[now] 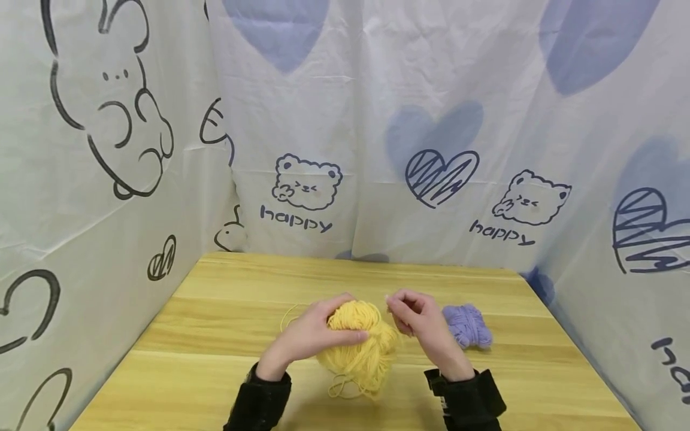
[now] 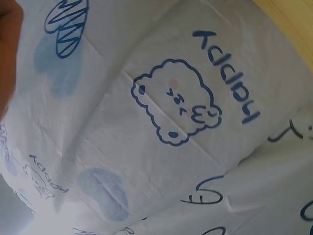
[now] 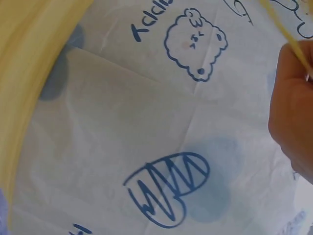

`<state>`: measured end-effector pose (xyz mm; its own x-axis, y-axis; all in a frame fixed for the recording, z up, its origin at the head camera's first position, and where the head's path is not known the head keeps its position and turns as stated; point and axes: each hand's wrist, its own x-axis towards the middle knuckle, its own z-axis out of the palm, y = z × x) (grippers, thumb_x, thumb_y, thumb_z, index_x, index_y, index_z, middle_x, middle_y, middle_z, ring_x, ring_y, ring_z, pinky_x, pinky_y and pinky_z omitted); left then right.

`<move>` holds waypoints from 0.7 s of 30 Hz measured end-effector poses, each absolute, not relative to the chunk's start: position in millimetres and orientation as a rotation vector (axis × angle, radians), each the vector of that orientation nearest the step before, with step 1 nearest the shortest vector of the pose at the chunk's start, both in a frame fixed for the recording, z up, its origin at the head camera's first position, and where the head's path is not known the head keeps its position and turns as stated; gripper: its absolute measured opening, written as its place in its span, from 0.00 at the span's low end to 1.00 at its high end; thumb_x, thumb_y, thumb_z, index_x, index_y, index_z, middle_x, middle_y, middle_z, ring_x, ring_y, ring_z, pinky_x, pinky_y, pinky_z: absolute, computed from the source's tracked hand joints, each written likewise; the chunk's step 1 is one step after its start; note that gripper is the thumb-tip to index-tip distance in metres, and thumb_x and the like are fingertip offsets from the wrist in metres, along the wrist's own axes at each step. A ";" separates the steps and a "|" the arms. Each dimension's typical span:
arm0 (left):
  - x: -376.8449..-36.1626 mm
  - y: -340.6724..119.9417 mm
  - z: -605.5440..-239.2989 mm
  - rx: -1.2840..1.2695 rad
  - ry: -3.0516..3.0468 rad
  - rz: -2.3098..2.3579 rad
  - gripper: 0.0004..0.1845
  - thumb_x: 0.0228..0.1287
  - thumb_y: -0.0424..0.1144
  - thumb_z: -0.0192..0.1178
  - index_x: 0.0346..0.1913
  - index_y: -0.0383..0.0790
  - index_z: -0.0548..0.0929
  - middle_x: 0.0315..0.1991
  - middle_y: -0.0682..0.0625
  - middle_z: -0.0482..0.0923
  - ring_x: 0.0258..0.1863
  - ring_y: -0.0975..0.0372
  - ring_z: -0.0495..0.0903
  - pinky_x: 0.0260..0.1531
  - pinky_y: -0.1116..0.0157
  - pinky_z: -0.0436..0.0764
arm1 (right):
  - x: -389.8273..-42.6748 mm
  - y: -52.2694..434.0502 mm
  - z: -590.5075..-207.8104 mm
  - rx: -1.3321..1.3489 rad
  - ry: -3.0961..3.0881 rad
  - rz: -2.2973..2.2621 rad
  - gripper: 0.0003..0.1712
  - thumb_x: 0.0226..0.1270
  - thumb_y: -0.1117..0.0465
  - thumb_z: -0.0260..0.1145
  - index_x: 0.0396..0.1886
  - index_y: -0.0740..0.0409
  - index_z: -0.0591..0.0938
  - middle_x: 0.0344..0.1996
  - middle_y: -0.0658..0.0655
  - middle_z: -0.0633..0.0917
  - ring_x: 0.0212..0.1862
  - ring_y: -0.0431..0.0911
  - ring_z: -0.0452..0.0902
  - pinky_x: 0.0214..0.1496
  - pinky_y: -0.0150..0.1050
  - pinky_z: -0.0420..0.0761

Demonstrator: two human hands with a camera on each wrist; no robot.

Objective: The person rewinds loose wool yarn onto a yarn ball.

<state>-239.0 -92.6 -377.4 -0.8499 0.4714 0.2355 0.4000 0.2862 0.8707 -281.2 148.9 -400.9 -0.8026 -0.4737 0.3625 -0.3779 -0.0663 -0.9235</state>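
Wristbands (image 1: pixel 259 398), 2 and black, sit nearest. Just past them, yellow yarn (image 1: pixel 363 362) is held between the 2 hands, its long axis seeming to run near to far, slightly aslant. The left hand (image 1: pixel 309 333) is the nearer, thumb and fingers curled around it; the yarn lies to its right. From the right hand (image 1: pixel 424 322), it lies leftward; that hand is closed, pinching a yellow strand (image 3: pixel 281 22). Purple yarn (image 1: pixel 468 326) rests rightward on the table (image 1: pixel 215 347); printed cloth (image 1: pixel 345 108) hangs behind.
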 end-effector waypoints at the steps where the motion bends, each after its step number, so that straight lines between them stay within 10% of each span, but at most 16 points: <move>1: -240.2 -91.8 -378.5 0.795 2.520 1.630 0.17 0.58 0.51 0.67 0.49 0.57 0.77 0.35 0.54 0.81 0.31 0.64 0.80 0.33 0.67 0.81 | -280.3 149.4 -400.5 -0.996 2.100 -2.042 0.15 0.74 0.54 0.56 0.38 0.63 0.77 0.17 0.52 0.63 0.19 0.44 0.55 0.21 0.38 0.58; 11: -246.8 -88.4 -381.1 0.308 2.715 2.016 0.22 0.57 0.52 0.67 0.51 0.48 0.75 0.31 0.47 0.81 0.23 0.61 0.80 0.22 0.65 0.82 | -251.7 139.0 -373.3 -1.157 2.165 -1.981 0.12 0.70 0.68 0.58 0.46 0.72 0.80 0.24 0.43 0.78 0.19 0.44 0.59 0.18 0.40 0.63; 21: -248.2 -95.5 -377.8 0.183 2.475 2.468 0.20 0.64 0.47 0.62 0.51 0.40 0.71 0.39 0.47 0.75 0.35 0.62 0.78 0.37 0.67 0.81 | -250.3 135.3 -377.1 -1.262 2.147 -1.701 0.11 0.69 0.65 0.60 0.45 0.68 0.83 0.24 0.44 0.78 0.20 0.35 0.62 0.17 0.33 0.65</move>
<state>-248.2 -95.5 -377.8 -0.9312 -0.1754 0.3194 0.3189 0.0320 0.9473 -250.3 135.3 -377.1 -0.6433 -0.6643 0.3806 -0.5225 0.0175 -0.8525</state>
